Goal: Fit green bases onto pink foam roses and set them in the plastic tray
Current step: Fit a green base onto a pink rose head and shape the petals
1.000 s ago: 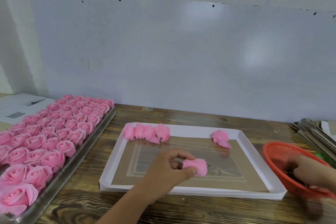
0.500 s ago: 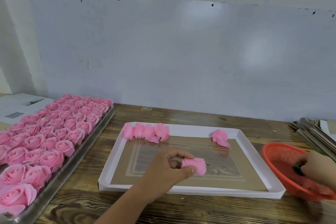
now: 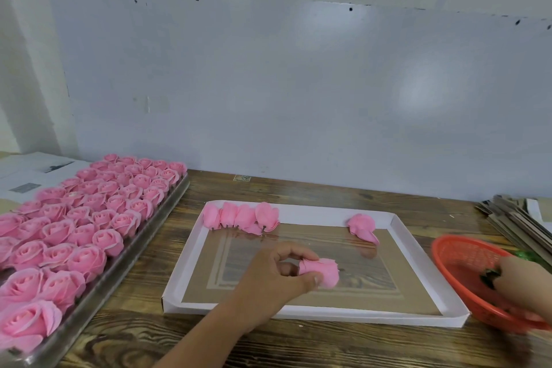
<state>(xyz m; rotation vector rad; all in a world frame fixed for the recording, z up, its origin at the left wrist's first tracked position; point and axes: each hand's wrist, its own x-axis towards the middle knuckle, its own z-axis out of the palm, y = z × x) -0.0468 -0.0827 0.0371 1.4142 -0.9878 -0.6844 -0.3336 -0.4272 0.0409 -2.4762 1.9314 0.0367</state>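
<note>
My left hand point(image 3: 276, 276) pinches a pink foam rose point(image 3: 321, 271) on its side, just above the white-rimmed plastic tray point(image 3: 400, 234). A row of several finished roses point(image 3: 242, 216) lies along the tray's far left edge, and one more rose point(image 3: 363, 225) lies at its far right. My right hand point(image 3: 521, 282) is inside the red basket point(image 3: 448, 251) at the right, its fingers pinching a dark green base point(image 3: 490, 276).
A metal tray point(image 3: 143, 237) packed with several upright pink roses fills the left side of the wooden table point(image 3: 298, 191). A stack of flat cardboard pieces point(image 3: 513, 218) lies at the far right. A blue-grey wall panel stands behind.
My right hand has drawn back a little in the basket and now shows a dark green base between its fingers. The left hand with the rose has barely moved.
</note>
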